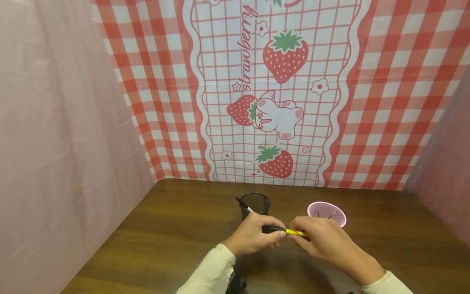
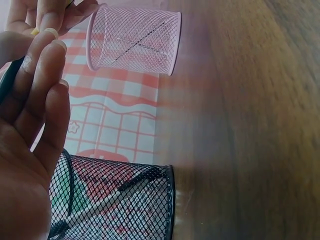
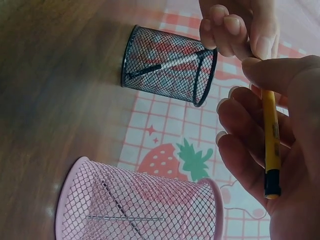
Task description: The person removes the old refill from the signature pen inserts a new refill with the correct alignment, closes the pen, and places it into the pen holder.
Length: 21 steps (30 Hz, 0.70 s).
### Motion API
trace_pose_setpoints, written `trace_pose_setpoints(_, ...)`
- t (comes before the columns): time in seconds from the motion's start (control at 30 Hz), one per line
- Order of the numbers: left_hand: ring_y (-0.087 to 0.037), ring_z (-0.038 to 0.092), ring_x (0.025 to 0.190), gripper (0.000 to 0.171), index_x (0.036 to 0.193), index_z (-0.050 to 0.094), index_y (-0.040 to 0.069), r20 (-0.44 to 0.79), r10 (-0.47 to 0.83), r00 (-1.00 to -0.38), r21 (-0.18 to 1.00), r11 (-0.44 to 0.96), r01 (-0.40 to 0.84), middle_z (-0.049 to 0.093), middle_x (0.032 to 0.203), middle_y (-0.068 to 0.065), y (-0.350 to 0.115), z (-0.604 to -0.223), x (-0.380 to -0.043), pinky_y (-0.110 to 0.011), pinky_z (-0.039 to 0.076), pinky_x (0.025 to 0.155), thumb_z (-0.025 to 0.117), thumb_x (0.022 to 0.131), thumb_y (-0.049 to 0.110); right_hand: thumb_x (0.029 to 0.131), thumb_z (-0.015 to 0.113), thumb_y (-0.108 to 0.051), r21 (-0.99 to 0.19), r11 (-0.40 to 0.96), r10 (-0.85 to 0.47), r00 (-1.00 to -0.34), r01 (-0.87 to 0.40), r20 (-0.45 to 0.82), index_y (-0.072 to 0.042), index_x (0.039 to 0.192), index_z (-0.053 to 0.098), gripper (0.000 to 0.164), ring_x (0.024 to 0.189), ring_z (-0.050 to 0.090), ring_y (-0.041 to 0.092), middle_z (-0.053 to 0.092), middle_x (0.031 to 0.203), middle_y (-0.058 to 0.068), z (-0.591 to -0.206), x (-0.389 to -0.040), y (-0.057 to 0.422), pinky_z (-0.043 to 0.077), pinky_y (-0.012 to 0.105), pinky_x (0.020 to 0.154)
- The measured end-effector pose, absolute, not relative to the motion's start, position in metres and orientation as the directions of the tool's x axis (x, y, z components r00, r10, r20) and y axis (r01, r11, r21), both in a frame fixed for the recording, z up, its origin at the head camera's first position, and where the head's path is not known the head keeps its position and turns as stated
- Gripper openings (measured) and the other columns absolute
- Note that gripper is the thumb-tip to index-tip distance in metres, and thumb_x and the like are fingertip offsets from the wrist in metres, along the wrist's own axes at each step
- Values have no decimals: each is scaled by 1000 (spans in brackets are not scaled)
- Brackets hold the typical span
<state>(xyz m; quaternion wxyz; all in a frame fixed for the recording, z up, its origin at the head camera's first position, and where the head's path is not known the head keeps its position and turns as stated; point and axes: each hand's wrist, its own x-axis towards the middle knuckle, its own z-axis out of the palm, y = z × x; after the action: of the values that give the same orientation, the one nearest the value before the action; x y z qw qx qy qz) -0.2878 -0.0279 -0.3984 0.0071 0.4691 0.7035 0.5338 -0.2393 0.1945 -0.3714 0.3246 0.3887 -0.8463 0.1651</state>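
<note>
Both my hands hold one slim yellow-and-black pen (image 1: 293, 232) between them, above the front of the table. My left hand (image 1: 253, 236) pinches its long black part between thumb and fingers, on the left side. On the yellow part is my right hand (image 1: 328, 241), thumb against the fingers. The right wrist view shows the yellow barrel (image 3: 270, 130) lying along the palm, with a short black end. Fingertips hide the spot where black meets yellow. Behind my left hand stands a black mesh cup (image 1: 258, 202) with a black-and-white pen (image 1: 243, 203) leaning inside.
A pink mesh cup (image 1: 323, 208) stands behind my right hand; two thin dark sticks cross inside it. The brown wooden table (image 1: 176, 220) ends at a checked strawberry-print cloth (image 1: 242, 139). Pink cloth (image 1: 73, 143) hangs on the left side and on the right.
</note>
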Motion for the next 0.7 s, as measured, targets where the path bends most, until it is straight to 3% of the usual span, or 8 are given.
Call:
trace_pose_setpoints(0.23,-5,68,62,10,103,72,3,497,661,-562,750,-2,661,72,78,-6,-26,-395,-290,-29,60,56,68,96,8,73,85,-15,10,660,-537,-462,-752,706,-27,86,64,28,60,40,-7,51,75,-24,-368,-240,195,38,16,50)
trace_pose_setpoints(0.43,-15,70,61,10,103,72,2,499,646,-577,772,-30,635,72,78,-6,-25,-395,-290,-33,61,56,68,96,7,76,85,-19,-3,683,-530,-498,-731,686,-28,85,63,25,59,37,-6,46,72,-25,-365,-240,195,36,16,50)
trace_pose_setpoints(0.7,-11,69,61,11,104,71,-1,506,640,-578,776,-46,629,72,80,-16,-26,-401,-291,-32,60,56,68,96,6,81,82,-23,-25,672,-533,-507,-740,677,-27,89,69,16,61,43,-7,50,76,-26,-370,-239,195,39,18,50)
